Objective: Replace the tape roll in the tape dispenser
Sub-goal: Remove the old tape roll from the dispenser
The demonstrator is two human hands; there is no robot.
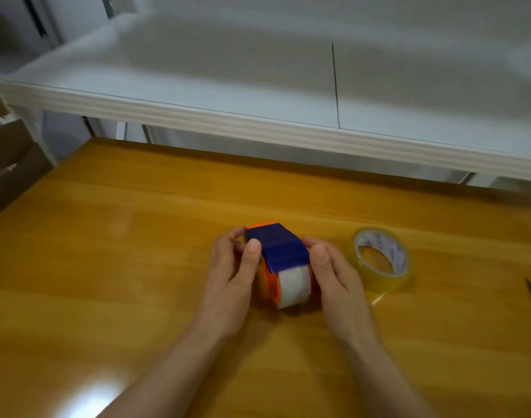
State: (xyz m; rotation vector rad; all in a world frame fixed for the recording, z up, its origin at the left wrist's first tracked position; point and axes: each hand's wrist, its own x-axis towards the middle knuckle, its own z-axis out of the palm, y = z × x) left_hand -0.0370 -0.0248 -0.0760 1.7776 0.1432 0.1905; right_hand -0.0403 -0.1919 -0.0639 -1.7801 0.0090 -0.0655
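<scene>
one view only, worn on the person's head, looking forward and steeply down onto the desk. it sits close: both forearms enter from the frame's bottom edge, and the left hand and right hand meet at the tape dispenser mid-frame. the desk's far edge slants down rightward, perhaps from head tilt or the wide lens. the white shelf beyond is blurred.

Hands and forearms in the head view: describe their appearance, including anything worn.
The left hand and right hand are bare: no gloves, rings or watch show. Both forearms are uncovered to the frame's bottom edge, no sleeve in view.
</scene>
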